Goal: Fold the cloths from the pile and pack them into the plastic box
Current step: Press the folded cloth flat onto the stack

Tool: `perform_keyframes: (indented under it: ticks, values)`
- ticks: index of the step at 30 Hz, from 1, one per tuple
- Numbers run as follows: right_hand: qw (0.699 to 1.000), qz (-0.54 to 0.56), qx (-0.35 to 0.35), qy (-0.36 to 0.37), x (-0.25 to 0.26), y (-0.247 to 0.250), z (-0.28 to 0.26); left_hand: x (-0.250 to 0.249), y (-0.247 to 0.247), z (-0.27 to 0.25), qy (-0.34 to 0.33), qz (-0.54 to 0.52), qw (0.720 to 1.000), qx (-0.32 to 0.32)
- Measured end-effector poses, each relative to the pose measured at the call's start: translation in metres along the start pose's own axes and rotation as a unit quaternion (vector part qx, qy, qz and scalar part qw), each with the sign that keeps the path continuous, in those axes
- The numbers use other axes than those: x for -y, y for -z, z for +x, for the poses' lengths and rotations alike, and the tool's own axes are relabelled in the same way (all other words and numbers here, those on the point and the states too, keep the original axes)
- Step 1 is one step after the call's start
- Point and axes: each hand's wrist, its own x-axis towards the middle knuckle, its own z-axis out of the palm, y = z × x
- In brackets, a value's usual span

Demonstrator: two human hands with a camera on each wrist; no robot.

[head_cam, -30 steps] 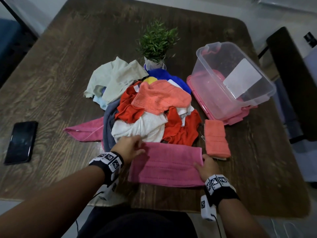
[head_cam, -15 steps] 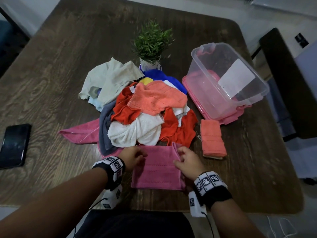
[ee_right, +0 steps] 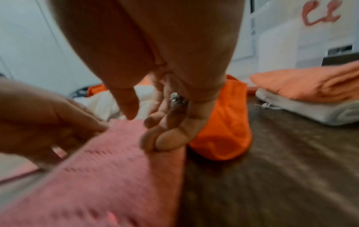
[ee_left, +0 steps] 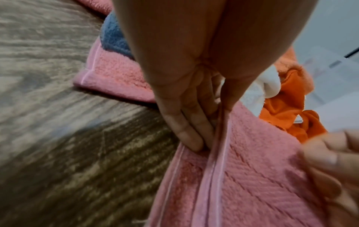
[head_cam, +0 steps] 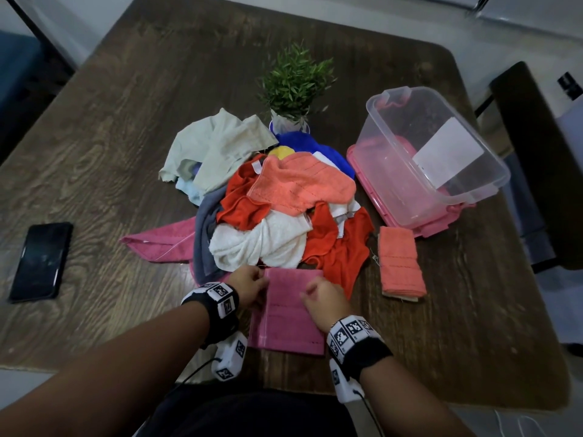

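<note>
- Head view: both hands on the pink cloth (head_cam: 291, 313), just in front of the pile (head_cam: 277, 212).
- Left wrist view: left hand (ee_left: 194, 107) pinches its hemmed edge.
- Right wrist view: right hand (ee_right: 170, 122), fingers curled, presses its top, grasping nothing.

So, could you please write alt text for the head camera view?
Two hands fold a pink cloth at the near edge of a wooden table, in front of a colourful cloth pile. To the right lie a folded orange cloth and an empty plastic box.
</note>
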Motion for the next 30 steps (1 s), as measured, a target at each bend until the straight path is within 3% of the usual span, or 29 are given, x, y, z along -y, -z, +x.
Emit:
perform_keyframes:
  ticks: [2,6,12,17,20,22,24,26,28,30]
  values:
    - [0.997,-0.052,-0.035,-0.034,-0.019,0.006,0.002,0.001,0.003,0.003,0.002,0.039,0.999,0.0]
    - [0.997,-0.014,-0.004,-0.078,-0.026,-0.001,0.005,0.001,0.0,0.007,-0.016,0.159,0.986,-0.048]
    - [0.997,0.008,0.02,-0.08,-0.021,-0.009,0.005,-0.003,0.004,0.008,0.027,0.128,0.99,-0.057]
    - [0.994,0.069,0.027,-0.075,-0.012,-0.013,0.006,-0.004,0.002,0.005,0.009,0.312,0.948,-0.067]
    - [0.997,0.038,0.004,-0.061,-0.011,-0.01,0.005,-0.01,0.009,-0.001,-0.036,0.394,0.914,-0.094]
    - [0.997,0.029,-0.028,-0.058,-0.014,-0.002,0.005,-0.018,0.009,-0.003,-0.123,0.395,0.904,-0.108]
    - [0.997,-0.009,-0.057,-0.043,-0.018,0.006,0.005,-0.028,0.003,-0.004,-0.221,0.36,0.906,-0.021]
    - [0.997,-0.063,-0.047,-0.016,-0.021,0.011,0.006,-0.032,-0.008,-0.003,-0.248,0.329,0.907,0.083]
    - [0.995,-0.103,0.0,0.004,-0.021,0.015,0.005,-0.026,-0.017,0.003,-0.197,0.29,0.929,0.114]
    - [0.994,-0.097,0.027,0.03,-0.02,0.018,0.003,-0.019,-0.022,0.009,-0.082,0.119,0.982,0.117]
